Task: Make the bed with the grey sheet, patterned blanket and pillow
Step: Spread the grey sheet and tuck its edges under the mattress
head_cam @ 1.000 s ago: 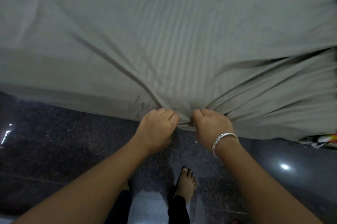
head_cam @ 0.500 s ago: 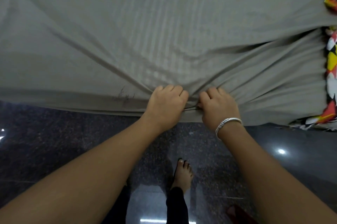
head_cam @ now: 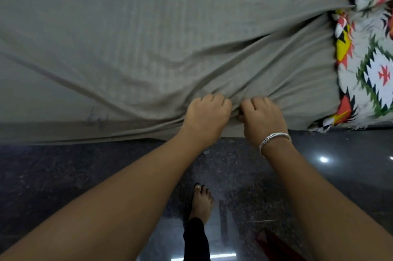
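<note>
The grey sheet [head_cam: 148,37] covers the bed and fills the upper half of the view, with faint stripes and long creases running toward my hands. My left hand [head_cam: 207,119] and my right hand [head_cam: 260,119] sit side by side at the sheet's near edge, both fists closed on bunched grey cloth. A silver bangle is on my right wrist. The patterned blanket [head_cam: 368,54], white with red, yellow, green and black shapes, lies crumpled at the right end of the bed. No pillow is in view.
Dark polished stone floor [head_cam: 63,175] runs along the bed's near side and reflects ceiling lights. My bare foot [head_cam: 202,201] stands just below my hands. A red object [head_cam: 274,243] lies on the floor at the lower right.
Both hands, still gripping the sheet's edge, have moved up onto the bed and to the right. More of the patterned blanket has come into view at the right.
</note>
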`<state>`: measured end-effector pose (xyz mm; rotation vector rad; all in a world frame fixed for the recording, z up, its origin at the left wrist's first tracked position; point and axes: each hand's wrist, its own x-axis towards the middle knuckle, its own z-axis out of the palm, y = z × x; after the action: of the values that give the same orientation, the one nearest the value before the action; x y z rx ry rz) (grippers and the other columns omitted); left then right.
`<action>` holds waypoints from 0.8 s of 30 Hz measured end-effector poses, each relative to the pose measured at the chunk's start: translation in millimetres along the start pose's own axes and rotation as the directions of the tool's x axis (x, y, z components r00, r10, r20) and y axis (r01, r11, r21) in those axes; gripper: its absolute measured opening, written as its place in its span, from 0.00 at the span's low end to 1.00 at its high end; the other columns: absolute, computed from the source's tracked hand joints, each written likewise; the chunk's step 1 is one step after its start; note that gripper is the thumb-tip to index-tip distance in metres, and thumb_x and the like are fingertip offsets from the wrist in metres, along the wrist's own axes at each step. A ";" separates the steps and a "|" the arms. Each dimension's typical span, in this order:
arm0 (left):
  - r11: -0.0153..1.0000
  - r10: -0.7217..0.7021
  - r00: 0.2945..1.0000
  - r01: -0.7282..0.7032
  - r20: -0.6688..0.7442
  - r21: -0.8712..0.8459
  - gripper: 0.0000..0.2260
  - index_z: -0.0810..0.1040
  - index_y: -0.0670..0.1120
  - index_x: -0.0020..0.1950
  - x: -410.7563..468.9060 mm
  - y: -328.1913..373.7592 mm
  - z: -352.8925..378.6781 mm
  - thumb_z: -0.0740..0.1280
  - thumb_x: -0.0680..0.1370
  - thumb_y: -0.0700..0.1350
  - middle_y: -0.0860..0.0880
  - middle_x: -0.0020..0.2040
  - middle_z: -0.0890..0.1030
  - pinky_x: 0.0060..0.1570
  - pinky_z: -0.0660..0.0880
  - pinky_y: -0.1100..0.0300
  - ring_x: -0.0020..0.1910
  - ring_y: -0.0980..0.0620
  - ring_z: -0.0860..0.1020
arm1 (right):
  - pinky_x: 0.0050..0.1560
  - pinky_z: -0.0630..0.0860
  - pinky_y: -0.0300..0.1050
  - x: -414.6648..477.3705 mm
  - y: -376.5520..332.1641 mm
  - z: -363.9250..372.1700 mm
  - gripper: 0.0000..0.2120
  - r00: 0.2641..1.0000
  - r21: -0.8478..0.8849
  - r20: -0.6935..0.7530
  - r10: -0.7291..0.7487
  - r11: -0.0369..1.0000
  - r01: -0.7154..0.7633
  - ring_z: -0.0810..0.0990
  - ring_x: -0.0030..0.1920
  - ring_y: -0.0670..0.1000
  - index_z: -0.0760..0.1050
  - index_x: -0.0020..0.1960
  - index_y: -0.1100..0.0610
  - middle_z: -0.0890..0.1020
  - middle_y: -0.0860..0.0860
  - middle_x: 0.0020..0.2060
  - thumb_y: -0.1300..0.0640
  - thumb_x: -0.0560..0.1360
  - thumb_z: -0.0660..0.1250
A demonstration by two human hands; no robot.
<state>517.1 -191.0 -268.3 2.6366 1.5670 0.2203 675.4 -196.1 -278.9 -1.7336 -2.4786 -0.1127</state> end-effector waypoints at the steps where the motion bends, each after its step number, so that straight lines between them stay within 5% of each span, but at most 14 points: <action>1: 1.000 -0.004 1.000 0.004 -0.005 0.010 0.14 0.74 0.45 0.35 0.7 1.8 1.2 0.78 0.58 0.41 0.45 0.32 0.76 0.24 0.65 0.60 0.29 0.45 0.76 | 0.28 0.68 0.46 -0.5 2.4 1.0 0.05 0.999 0.032 -0.019 -0.029 0.999 0.030 0.73 0.30 0.59 0.72 0.35 0.62 0.74 0.60 0.30 0.68 0.62 0.66; 4: 0.998 0.051 0.998 -0.051 -0.024 -0.025 0.14 0.73 0.44 0.33 -3.4 6.0 4.7 0.77 0.57 0.38 0.45 0.29 0.74 0.22 0.62 0.62 0.25 0.45 0.74 | 0.28 0.69 0.46 -3.0 7.0 2.6 0.05 0.996 0.083 -0.036 -0.085 0.993 0.088 0.73 0.29 0.58 0.71 0.33 0.61 0.74 0.59 0.27 0.65 0.62 0.57; 8: 0.994 0.099 0.995 -0.098 0.011 -0.055 0.14 0.72 0.44 0.33 -7.3 15.6 9.1 0.77 0.59 0.40 0.45 0.29 0.73 0.23 0.58 0.62 0.24 0.44 0.72 | 0.30 0.65 0.45 -8.6 16.9 -5.9 0.09 0.998 0.070 0.028 -0.059 0.996 0.057 0.73 0.31 0.59 0.70 0.34 0.60 0.75 0.59 0.29 0.67 0.57 0.68; 12: 0.993 0.063 0.997 -0.068 -0.049 -0.100 0.13 0.73 0.43 0.38 15.0 31.9 5.6 0.75 0.64 0.46 0.44 0.34 0.75 0.22 0.65 0.58 0.29 0.42 0.75 | 0.33 0.63 0.46 -8.2 47.2 -13.2 0.15 0.990 -0.015 0.078 0.116 0.993 -0.116 0.75 0.36 0.61 0.73 0.41 0.60 0.75 0.60 0.36 0.63 0.56 0.72; 16: 0.999 0.027 1.000 -0.026 0.002 -0.020 0.16 0.75 0.45 0.40 43.7 58.0 7.2 0.78 0.59 0.45 0.46 0.36 0.77 0.25 0.58 0.61 0.30 0.45 0.76 | 0.28 0.64 0.45 -8.2 60.2 -10.7 0.05 1.000 0.076 -0.006 -0.006 0.997 0.007 0.74 0.31 0.60 0.72 0.35 0.62 0.74 0.60 0.31 0.69 0.61 0.63; 19: 1.000 0.013 1.000 -0.014 0.016 0.025 0.10 0.76 0.45 0.39 51.9 67.2 14.0 0.75 0.62 0.40 0.47 0.35 0.78 0.25 0.58 0.61 0.30 0.46 0.77 | 0.25 0.66 0.43 -11.6 63.7 -7.7 0.09 1.000 0.188 -0.017 -0.025 0.982 0.028 0.73 0.27 0.58 0.71 0.32 0.63 0.73 0.60 0.28 0.65 0.62 0.52; 24: 0.986 0.143 0.986 -0.135 0.084 -0.095 0.14 0.75 0.44 0.31 39.6 82.6 21.5 0.77 0.51 0.39 0.46 0.26 0.75 0.22 0.59 0.66 0.20 0.46 0.73 | 0.33 0.73 0.50 -28.0 74.9 -13.6 0.04 0.912 0.202 0.410 -0.014 0.976 -0.076 0.79 0.37 0.63 0.76 0.40 0.64 0.78 0.62 0.35 0.67 0.65 0.67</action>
<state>610.9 -195.5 -275.2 2.6481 1.3165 0.1714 756.0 -198.1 -269.6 -1.8552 -2.6063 0.5604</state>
